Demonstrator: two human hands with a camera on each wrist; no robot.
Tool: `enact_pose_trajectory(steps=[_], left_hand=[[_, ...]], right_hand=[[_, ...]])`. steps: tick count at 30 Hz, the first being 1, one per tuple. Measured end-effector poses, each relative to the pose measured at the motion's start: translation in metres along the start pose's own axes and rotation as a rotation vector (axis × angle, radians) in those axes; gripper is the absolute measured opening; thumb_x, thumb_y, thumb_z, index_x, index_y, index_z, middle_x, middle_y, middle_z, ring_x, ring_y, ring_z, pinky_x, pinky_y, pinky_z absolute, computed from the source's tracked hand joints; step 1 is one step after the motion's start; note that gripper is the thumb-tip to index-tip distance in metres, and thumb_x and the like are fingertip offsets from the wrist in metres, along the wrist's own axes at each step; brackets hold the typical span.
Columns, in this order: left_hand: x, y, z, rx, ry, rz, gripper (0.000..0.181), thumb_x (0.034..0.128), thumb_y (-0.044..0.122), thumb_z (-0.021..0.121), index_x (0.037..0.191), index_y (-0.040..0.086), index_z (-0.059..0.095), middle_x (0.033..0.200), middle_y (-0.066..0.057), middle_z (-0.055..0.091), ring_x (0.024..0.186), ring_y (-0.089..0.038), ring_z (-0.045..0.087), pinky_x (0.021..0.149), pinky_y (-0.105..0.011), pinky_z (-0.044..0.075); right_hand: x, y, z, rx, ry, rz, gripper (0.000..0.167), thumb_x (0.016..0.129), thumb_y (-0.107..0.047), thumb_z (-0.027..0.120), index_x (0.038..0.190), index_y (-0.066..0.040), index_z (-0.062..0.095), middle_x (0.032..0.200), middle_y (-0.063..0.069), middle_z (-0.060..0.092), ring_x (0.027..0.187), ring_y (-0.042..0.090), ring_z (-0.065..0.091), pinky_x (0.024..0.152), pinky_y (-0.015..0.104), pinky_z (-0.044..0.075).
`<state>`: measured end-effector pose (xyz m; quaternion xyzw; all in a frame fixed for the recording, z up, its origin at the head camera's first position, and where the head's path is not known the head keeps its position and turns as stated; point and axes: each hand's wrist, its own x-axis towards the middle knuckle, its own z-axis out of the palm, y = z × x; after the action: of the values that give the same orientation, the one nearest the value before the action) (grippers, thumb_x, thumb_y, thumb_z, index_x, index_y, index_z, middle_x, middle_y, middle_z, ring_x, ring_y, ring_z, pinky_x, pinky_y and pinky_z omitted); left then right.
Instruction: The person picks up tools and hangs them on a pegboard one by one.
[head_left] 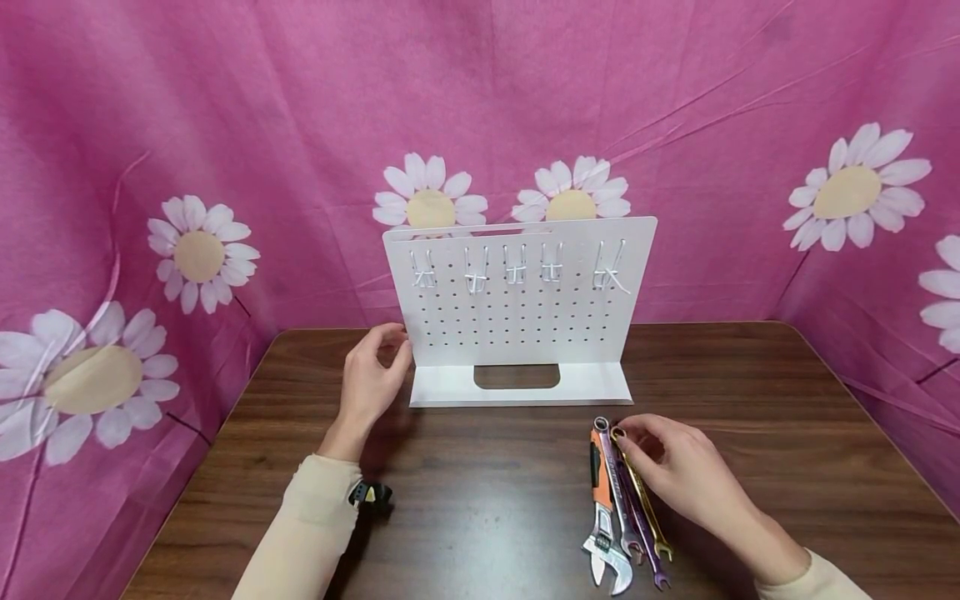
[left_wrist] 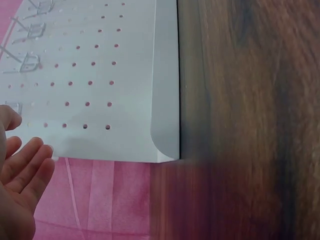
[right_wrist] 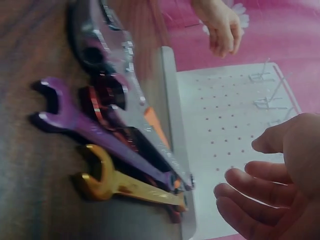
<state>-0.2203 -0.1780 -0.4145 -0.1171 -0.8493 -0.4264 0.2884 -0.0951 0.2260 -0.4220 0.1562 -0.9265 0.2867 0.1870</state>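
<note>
A white pegboard stand [head_left: 525, 321] stands upright at the back of the table, with several wire hooks [head_left: 515, 271] along its upper part. At its left edge is my left hand [head_left: 372, 371], fingers loosely bent; whether a fingertip touches the edge I cannot tell. My right hand [head_left: 686, 467] hovers beside the ring end of a gold combination wrench [head_left: 647, 504], its fingers loose and apart from the wrench in the right wrist view. Left of that lie a purple wrench [right_wrist: 107, 135], a silvery wrench [head_left: 617, 483] and an orange-handled adjustable wrench [head_left: 602, 500].
The dark wooden table [head_left: 465, 492] ends at a pink flowered cloth [head_left: 315, 167] behind and at both sides. A black strap device [head_left: 371, 493] is on my left wrist. The stand's base [head_left: 442, 393] has a cut-out slot in its middle.
</note>
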Motion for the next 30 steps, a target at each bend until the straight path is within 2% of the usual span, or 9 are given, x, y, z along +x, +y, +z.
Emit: enact_pose_trajectory(steps=[2, 4, 9, 13, 19, 23, 30], left_hand=[[0.002, -0.002, 0.0, 0.008, 0.001, -0.013, 0.026, 0.0959, 0.005, 0.076, 0.121, -0.002, 0.073, 0.105, -0.017, 0.08, 0.095, -0.032, 0.076, 0.083, -0.031, 0.055], [0.005, -0.004, 0.0, 0.014, -0.003, -0.023, 0.027, 0.0964, 0.006, 0.076, 0.121, -0.003, 0.073, 0.106, -0.018, 0.079, 0.097, -0.034, 0.075, 0.081, -0.034, 0.055], [0.01, -0.012, 0.0, 0.021, 0.002, -0.072, 0.028, 0.098, 0.01, 0.076, 0.123, -0.003, 0.072, 0.108, -0.02, 0.078, 0.101, -0.036, 0.074, 0.089, -0.047, 0.057], [0.014, -0.02, 0.0, 0.012, 0.007, -0.12, 0.028, 0.0992, 0.011, 0.076, 0.124, -0.002, 0.071, 0.111, -0.02, 0.078, 0.104, -0.036, 0.074, 0.094, -0.047, 0.055], [0.021, -0.026, 0.004, -0.044, -0.056, -0.151, 0.033, 0.1014, 0.012, 0.075, 0.13, -0.004, 0.069, 0.121, -0.022, 0.078, 0.113, -0.038, 0.075, 0.101, -0.05, 0.059], [0.027, -0.03, 0.008, -0.072, -0.088, -0.178, 0.034, 0.1027, 0.013, 0.074, 0.132, -0.003, 0.068, 0.124, -0.023, 0.076, 0.117, -0.039, 0.074, 0.104, -0.05, 0.059], [0.032, -0.034, 0.015, -0.131, -0.141, -0.248, 0.034, 0.1053, 0.015, 0.072, 0.134, -0.003, 0.068, 0.127, -0.026, 0.074, 0.121, -0.039, 0.072, 0.107, -0.05, 0.058]], right_hand=[[-0.002, 0.001, 0.002, -0.012, -0.019, 0.022, 0.014, 0.09, -0.008, 0.085, 0.103, -0.01, 0.079, 0.081, -0.015, 0.07, 0.071, -0.008, 0.053, 0.062, 0.024, 0.049], [-0.004, 0.001, 0.005, -0.015, -0.045, 0.055, 0.013, 0.09, -0.01, 0.085, 0.102, -0.01, 0.079, 0.079, -0.014, 0.07, 0.07, -0.007, 0.052, 0.062, 0.024, 0.048], [-0.008, 0.002, 0.011, 0.017, -0.119, 0.16, 0.008, 0.092, -0.013, 0.084, 0.098, -0.012, 0.078, 0.075, -0.013, 0.067, 0.065, -0.005, 0.049, 0.06, 0.023, 0.045], [-0.009, 0.003, 0.015, 0.034, -0.162, 0.231, 0.007, 0.094, -0.016, 0.083, 0.097, -0.012, 0.078, 0.073, -0.012, 0.063, 0.062, -0.003, 0.046, 0.059, 0.023, 0.042], [-0.011, 0.003, 0.018, 0.135, -0.25, 0.36, 0.008, 0.096, -0.016, 0.082, 0.097, -0.011, 0.077, 0.067, -0.009, 0.064, 0.051, 0.003, 0.054, 0.053, 0.024, 0.044], [-0.01, 0.002, 0.02, 0.17, -0.283, 0.404, 0.011, 0.096, -0.018, 0.082, 0.094, -0.01, 0.075, 0.062, -0.007, 0.062, 0.046, 0.009, 0.057, 0.051, 0.024, 0.045], [-0.011, 0.003, 0.025, 0.148, -0.286, 0.423, 0.015, 0.094, -0.022, 0.084, 0.092, -0.01, 0.074, 0.059, -0.007, 0.058, 0.043, 0.009, 0.058, 0.051, 0.025, 0.045]])
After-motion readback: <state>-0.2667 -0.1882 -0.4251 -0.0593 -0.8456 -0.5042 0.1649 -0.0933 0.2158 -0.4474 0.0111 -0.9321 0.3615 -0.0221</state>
